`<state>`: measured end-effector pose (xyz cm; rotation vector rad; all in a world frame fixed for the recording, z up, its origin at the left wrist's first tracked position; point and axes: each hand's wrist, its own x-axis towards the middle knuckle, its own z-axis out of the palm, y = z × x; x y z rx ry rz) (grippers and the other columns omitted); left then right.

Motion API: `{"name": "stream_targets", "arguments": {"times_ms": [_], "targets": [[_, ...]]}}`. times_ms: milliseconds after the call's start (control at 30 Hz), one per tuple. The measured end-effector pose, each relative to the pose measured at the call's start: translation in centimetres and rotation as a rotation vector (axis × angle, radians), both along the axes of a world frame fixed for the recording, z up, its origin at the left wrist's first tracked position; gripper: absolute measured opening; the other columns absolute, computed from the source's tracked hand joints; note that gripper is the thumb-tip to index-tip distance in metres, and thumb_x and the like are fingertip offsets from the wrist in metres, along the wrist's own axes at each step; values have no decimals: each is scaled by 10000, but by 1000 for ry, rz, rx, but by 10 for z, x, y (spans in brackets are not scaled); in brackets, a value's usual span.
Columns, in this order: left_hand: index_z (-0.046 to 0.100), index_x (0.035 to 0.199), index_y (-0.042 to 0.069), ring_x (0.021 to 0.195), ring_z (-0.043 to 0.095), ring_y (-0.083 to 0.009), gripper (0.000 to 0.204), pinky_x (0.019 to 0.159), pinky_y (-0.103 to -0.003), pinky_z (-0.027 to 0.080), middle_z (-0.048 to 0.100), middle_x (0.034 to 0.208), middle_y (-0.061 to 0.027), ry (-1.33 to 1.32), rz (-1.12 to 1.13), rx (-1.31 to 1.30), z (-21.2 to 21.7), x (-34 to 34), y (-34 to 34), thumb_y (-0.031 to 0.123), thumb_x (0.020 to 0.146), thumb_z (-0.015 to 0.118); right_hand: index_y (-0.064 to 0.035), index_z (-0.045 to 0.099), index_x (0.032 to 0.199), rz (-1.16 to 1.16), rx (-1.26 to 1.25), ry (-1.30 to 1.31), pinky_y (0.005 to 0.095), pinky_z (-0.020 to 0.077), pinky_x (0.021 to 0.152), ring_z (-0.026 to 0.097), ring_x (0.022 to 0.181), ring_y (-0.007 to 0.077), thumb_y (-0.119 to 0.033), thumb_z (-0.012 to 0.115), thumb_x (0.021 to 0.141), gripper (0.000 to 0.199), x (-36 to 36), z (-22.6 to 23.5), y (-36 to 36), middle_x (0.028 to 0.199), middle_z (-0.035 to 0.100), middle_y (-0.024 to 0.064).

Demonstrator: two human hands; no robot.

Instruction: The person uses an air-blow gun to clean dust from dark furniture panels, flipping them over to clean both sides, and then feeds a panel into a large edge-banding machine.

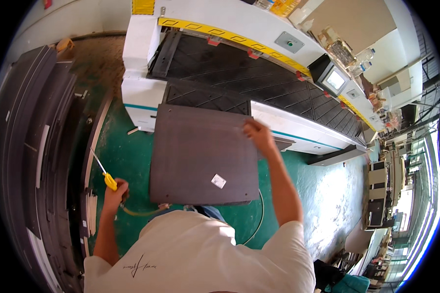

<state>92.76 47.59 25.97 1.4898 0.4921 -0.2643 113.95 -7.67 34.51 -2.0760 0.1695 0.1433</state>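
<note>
A dark brown square panel [203, 156] with small holes near its corners lies in front of me, a white label [218, 181] on its near right part. My left hand [115, 191] is closed around a yellow air blow gun [110, 181], off the panel's left side. Its thin metal nozzle points away and up-left, and a hose [144, 213] trails from it toward the panel's near edge. Over the far right corner of the panel is my right hand [257, 133], fingers curled together. Whatever it holds, if anything, is too small or blurred to make out.
Beyond the panel stands a white machine with a black ridged bed [220, 63], a yellow striped guard strip [230, 35] and a small screen [335, 79]. Tall stacks of dark boards [29, 132] fill the left side. A pale hose [262, 215] curves across the green floor [127, 161].
</note>
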Motion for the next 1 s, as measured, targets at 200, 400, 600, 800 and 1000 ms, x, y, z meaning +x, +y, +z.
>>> {"name": "stream_targets", "arguments": {"times_ms": [200,400,600,800,1000], "targets": [[699,934,31,706,706,-257,392,615,-380,545,710,784,-87,243,-182,539,-29,-28,-57,419,914,748,4,726,1166,-197,-297,-562,315,550,686,712,729,154,-167,694,965,265,173,135,-131,865,753,110],[746,918,18,813,714,-416,565,685,-497,563,740,856,-211,340,-303,1051,-50,-25,-106,580,862,752,-129,651,1341,-110,-830,-782,445,546,849,712,950,315,-278,727,904,467,344,206,-176,1099,737,127],[749,918,41,809,707,-419,541,692,-517,553,730,831,-206,356,-401,1084,-33,-13,-119,580,860,751,-211,659,1355,-86,-1227,-630,478,536,978,642,1201,349,-338,686,950,426,448,202,-183,1285,652,159],[721,780,61,789,706,-409,540,696,-510,557,732,823,-187,523,-582,993,-42,-7,-91,595,848,749,-109,764,1147,-429,-920,-972,450,547,893,703,990,319,-379,717,917,357,373,174,-213,1047,738,117],[718,894,51,758,736,-212,271,714,-360,558,772,827,-49,477,-632,516,-13,16,-79,317,909,769,-56,686,981,-283,836,-437,360,569,796,672,849,190,-239,675,945,186,219,16,-104,927,700,65]]}}
